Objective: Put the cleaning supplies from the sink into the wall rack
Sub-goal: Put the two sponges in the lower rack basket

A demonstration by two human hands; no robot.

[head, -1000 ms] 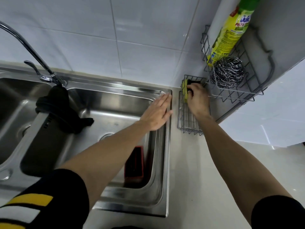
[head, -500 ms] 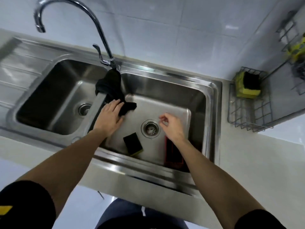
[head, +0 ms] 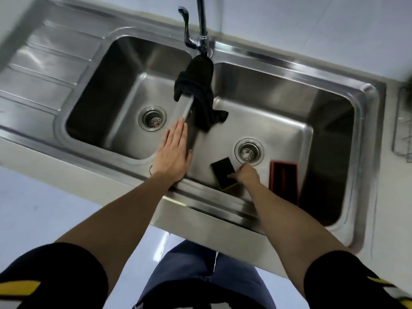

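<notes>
down in the right basin of the sink (head: 289, 70), the right hand (head: 246, 173) is reaching to a sponge (head: 223, 172), its dark face up and a yellow layer showing at the near edge; the fingertips (head: 231, 175) are touching the sponge's near right corner, curled, though whether they are actually gripping it i cannot tell; the sponge is lying on the basin floor just beside the drain (head: 249, 153), on its near left side; a red tray (head: 283, 182) is leaning against the basin's near wall, to the right of the hand and apart from it; the left hand (head: 175, 152) is lying flat and spread, fingers together, holding nothing, pressing on the divider between the two basins; a black cloth (head: 198, 90) is hanging over that divider below the tap (head: 201, 21), one end trailing into the right basin; at the far right edge, part of the wire rack (head: 401, 121) is showing on the counter, well apart from the sponge.
</notes>
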